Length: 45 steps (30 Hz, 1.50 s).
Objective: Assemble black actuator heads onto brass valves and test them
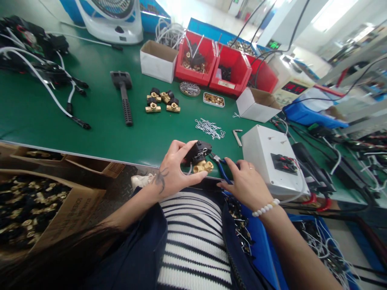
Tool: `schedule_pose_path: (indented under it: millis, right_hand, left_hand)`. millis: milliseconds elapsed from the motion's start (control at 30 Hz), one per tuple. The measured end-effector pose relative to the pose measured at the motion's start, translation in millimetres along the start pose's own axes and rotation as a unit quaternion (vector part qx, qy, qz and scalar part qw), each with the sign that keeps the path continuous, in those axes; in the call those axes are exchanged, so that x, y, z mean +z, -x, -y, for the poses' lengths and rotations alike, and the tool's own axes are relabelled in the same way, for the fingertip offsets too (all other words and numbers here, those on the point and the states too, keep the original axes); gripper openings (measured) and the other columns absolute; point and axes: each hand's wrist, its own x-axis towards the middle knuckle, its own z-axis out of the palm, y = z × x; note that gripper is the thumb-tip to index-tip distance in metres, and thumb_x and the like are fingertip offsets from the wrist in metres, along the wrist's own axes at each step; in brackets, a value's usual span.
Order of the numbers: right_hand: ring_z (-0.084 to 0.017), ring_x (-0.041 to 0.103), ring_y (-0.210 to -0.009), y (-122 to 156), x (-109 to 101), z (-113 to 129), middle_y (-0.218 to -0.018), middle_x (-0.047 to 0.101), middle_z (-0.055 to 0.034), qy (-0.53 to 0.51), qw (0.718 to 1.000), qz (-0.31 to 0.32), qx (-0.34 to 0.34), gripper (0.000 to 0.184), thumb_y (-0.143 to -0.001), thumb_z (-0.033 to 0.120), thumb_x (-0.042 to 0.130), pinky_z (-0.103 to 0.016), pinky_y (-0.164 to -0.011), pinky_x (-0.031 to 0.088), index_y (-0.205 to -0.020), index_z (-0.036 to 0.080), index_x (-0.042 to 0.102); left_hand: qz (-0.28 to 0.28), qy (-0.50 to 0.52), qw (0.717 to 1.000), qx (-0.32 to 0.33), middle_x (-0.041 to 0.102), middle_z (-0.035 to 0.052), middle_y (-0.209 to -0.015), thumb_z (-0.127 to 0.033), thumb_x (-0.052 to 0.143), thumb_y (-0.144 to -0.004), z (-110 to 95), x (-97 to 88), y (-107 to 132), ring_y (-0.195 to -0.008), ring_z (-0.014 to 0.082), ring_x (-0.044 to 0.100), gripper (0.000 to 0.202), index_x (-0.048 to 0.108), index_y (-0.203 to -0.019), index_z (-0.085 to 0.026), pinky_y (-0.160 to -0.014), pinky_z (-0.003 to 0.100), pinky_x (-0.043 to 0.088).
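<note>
My left hand (175, 167) is closed around a black plastic valve actuator (199, 150) with a brass valve body (203, 166) at its lower end, close to the bench's front edge. A thin wire clip shows across the black housing. Just right of it lie the metal jaws of a pair of pliers (223, 171) with blue handles. My right hand (246, 181) has the handles between its thumb and index finger; its other fingers are partly hidden. Beyond both hands is a loose pile of small wire clips (210, 129).
Several brass valves (163, 100), a black mallet-shaped tool (123, 96) and a bent metal key (237, 137) lie on the green bench (99, 141). Red bins (196, 74) stand behind. A grey control box (272, 157) is at right; a carton of valves (69, 205) sits lower left.
</note>
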Motion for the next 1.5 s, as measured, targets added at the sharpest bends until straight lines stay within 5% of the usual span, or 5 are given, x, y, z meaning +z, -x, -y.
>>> schedule_pose_path:
  millis: [400,600,800,1000,1500]
  right_hand:
    - [-0.015,0.052,-0.065,-8.0,-55.9,-0.9,-0.076,0.047,0.0018,-0.446,0.804,-0.392,0.034,0.015,-0.087,0.029,0.060,-0.031,-0.064,0.047,-0.099,0.026,0.052]
    - [-0.016,0.055,-0.062,-8.6,-53.7,7.8,-0.072,0.057,0.0010,-0.303,0.944,-0.117,-0.061,0.017,-0.076,0.022,0.062,-0.029,-0.058,0.046,-0.093,0.021,0.061]
    - [-0.014,0.050,-0.063,-7.2,-52.8,6.8,-0.075,0.047,0.0030,-0.373,0.833,-0.408,0.009,0.015,-0.089,0.026,0.055,-0.030,-0.062,0.046,-0.103,0.025,0.052]
    - [-0.015,0.054,-0.059,-5.6,-51.2,7.1,-0.071,0.056,0.0011,-0.284,0.942,-0.155,-0.091,0.016,-0.076,0.017,0.061,-0.029,-0.055,0.044,-0.091,0.021,0.061]
    - [-0.015,0.055,-0.066,-2.5,-54.2,1.7,-0.079,0.055,0.0003,-0.306,0.894,-0.328,0.004,0.014,-0.087,0.025,0.058,-0.030,-0.062,0.046,-0.101,0.024,0.055]
  left_hand:
    - [0.020,-0.005,1.000,0.013,0.046,0.0069,-0.105,-0.035,0.074,-0.071,0.3,-3.6,-2.5,-0.100,0.0210,0.052,0.071,0.052,-0.135,-0.012,-0.081,0.039,0.059]
    - [0.030,0.001,0.999,0.018,0.045,0.0049,-0.105,-0.033,0.075,-0.072,2.4,-4.6,-2.8,-0.100,0.0205,0.052,0.069,0.051,-0.135,-0.019,-0.083,0.039,0.059]
    - [0.035,0.004,0.999,0.031,0.046,0.0050,-0.105,-0.034,0.075,-0.072,4.6,-4.8,-3.5,-0.100,0.0203,0.053,0.070,0.051,-0.135,-0.018,-0.082,0.038,0.060]
    - [0.043,-0.002,0.999,0.027,0.046,0.0056,-0.106,-0.034,0.074,-0.074,3.6,-6.3,-2.2,-0.102,0.0203,0.052,0.070,0.050,-0.137,-0.017,-0.085,0.037,0.059]
    - [0.034,-0.019,0.998,0.048,0.048,0.0059,-0.106,-0.036,0.073,-0.074,5.3,-2.6,-0.8,-0.099,0.0207,0.053,0.071,0.049,-0.138,-0.019,-0.084,0.037,0.056]
